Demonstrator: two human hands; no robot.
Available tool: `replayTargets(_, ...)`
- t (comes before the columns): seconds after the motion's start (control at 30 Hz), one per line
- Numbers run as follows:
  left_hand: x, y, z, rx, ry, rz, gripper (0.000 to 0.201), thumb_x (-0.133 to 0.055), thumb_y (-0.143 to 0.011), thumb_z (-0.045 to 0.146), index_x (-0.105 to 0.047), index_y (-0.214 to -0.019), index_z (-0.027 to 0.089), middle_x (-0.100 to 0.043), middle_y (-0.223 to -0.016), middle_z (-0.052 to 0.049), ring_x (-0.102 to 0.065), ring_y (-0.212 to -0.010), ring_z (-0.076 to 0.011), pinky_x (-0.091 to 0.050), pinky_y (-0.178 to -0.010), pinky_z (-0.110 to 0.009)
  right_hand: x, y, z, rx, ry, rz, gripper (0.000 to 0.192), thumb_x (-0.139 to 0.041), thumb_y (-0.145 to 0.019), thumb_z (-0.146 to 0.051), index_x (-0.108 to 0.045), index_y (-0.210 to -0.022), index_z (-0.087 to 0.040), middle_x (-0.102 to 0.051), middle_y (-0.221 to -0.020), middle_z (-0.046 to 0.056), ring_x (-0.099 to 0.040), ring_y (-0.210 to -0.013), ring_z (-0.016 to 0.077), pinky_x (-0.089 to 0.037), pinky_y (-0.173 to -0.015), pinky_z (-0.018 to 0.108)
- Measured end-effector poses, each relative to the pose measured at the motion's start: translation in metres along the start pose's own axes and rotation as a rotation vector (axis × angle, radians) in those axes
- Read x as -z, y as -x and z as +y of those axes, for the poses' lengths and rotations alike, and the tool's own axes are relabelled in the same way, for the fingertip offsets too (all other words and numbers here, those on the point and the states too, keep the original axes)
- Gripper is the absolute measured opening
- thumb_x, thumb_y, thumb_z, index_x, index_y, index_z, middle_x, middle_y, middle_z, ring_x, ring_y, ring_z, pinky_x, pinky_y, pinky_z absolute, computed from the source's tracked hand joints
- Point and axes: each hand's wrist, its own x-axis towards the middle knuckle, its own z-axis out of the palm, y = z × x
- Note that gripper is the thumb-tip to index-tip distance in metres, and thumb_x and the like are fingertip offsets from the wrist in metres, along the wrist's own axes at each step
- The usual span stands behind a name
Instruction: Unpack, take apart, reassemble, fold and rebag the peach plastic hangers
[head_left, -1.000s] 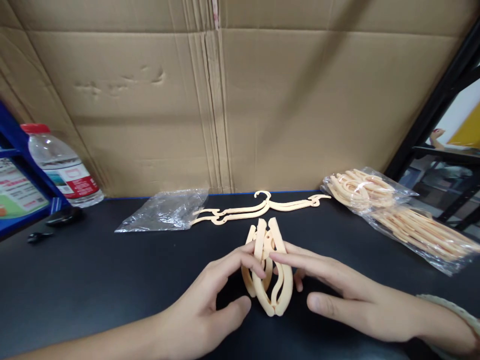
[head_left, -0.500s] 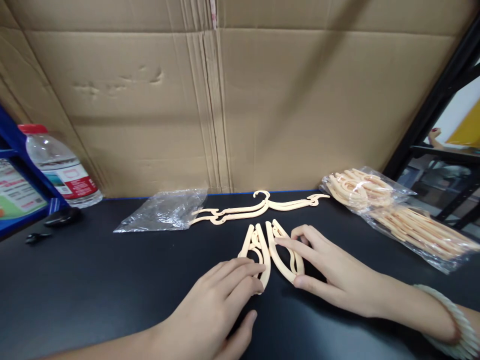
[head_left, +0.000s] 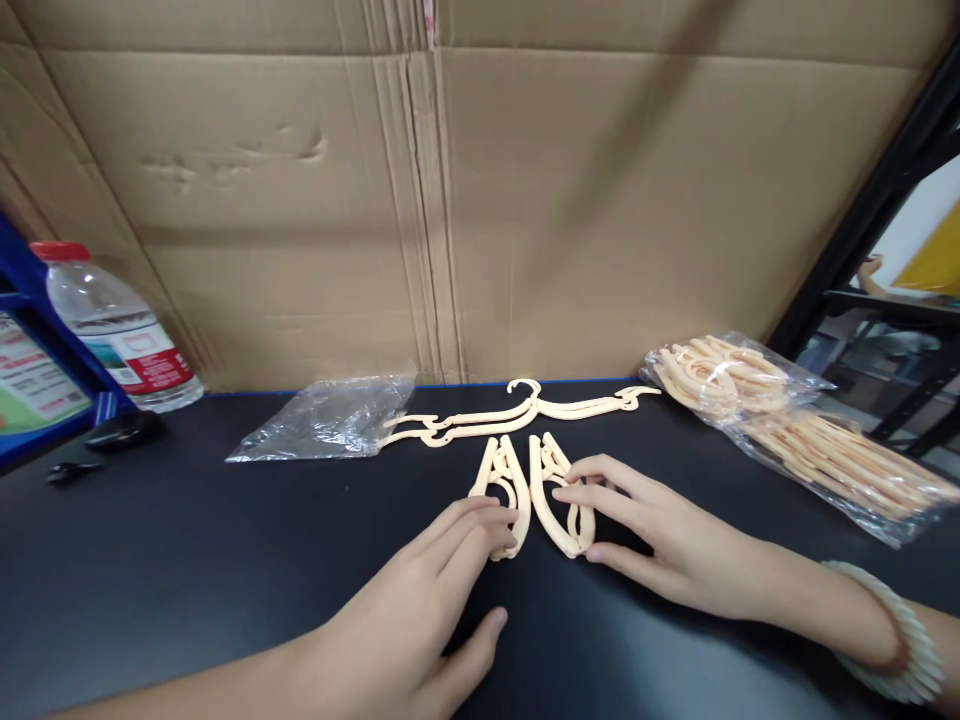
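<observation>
Two folded cream plastic clothes hangers lie side by side on the black table, nearly touching midway. The fingers of my left hand (head_left: 439, 575) rest over the lower part of the left folded hanger (head_left: 519, 490), hiding some of it; the thumb stands apart on the table side. My right hand (head_left: 652, 520) has its fingers on the outer side of the right folded hanger (head_left: 551, 520) and its thumb at the lower end. Behind them, unfolded cream hangers (head_left: 487, 420) lie spread wide with a hook at the top, apparently overlapping.
A clear plastic bag (head_left: 300, 425) lies at the back left. Bagged cream hangers (head_left: 840, 460) are at the right. A water bottle (head_left: 124, 340), a black mouse-like object (head_left: 124, 430) and a blue rack (head_left: 22, 300) stand left. Cardboard (head_left: 637, 200) walls the back.
Both folded hangers have shifted slightly left and away from me, with my hands on them. The right hand's fingers now sit farther out on its hanger.
</observation>
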Motion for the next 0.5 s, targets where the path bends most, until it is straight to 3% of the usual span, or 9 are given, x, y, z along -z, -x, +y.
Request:
replayTargets(0.3,0.006,-0.004,-0.007,-0.015,0.055,0.050,0.037,-0.052,-0.085,0.013,-0.045,-0.120,0.022,-0.055,-0.129,-0.009,-0.047,-0.127,-0.0234,-0.045,-0.106,-0.039,0.004,-0.006,0.003,-0.027,-0.042,0.084,0.035,-0.053,-0.093,-0.029,-0.051,-0.127,-0.022,-0.056,-0.119,0.011,-0.054,-0.111,0.0216,-0.047,-0.097,0.038)
replayTargets(0.5,0.011,-0.009,-0.024,0.024,0.051,0.134,0.030,-0.050,-0.086,0.013,-0.049,-0.115,0.021,-0.061,-0.116,-0.009,-0.059,-0.108,-0.0223,-0.051,-0.093,-0.038,0.011,-0.009,0.047,-0.093,0.172,0.230,0.026,-0.048,-0.094,-0.027,-0.056,-0.117,-0.020,-0.062,-0.111,0.011,-0.058,-0.105,0.0243,-0.049,-0.093,0.046)
